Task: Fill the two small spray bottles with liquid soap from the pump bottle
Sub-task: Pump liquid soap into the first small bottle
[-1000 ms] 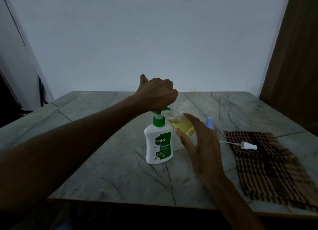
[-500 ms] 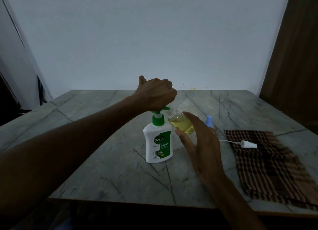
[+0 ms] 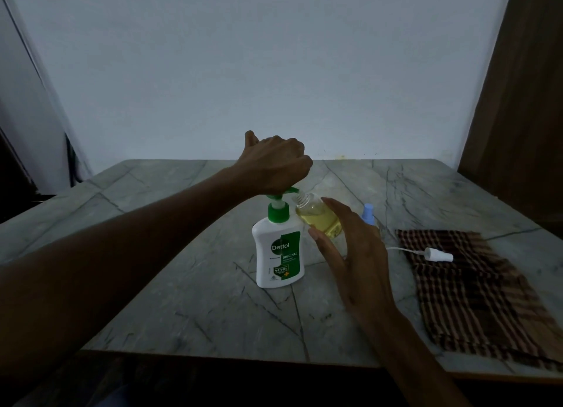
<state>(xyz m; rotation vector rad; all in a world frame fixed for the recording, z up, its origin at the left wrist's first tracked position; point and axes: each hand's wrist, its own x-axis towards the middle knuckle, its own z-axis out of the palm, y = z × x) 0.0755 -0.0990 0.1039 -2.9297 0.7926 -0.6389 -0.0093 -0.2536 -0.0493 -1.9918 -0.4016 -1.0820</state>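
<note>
Head view: the pump bottle [image 3: 279, 251], white with a green label, stands upright on the grey marble worktop [image 3: 189, 300]. The left hand [image 3: 275, 164] sits on top of its green pump head [image 3: 281, 191], fingers curled into a fist that presses on the head, thumb sticking up. Just right of the pump bottle, the right hand [image 3: 355, 248] holds a small clear spray bottle [image 3: 320, 217] between thumb and fingers; the bottle is tilted, its open threaded neck touching or just under the pump spout, and it holds yellow liquid. Behind the right hand, farther right of the pump bottle, a blue-capped bottle [image 3: 368, 213] peeps out, mostly hidden. Well right of the pump bottle lies a checked cloth [image 3: 475, 294], with a white spray nozzle [image 3: 437, 255] on it, its thin tube trailing toward the right hand.
</note>
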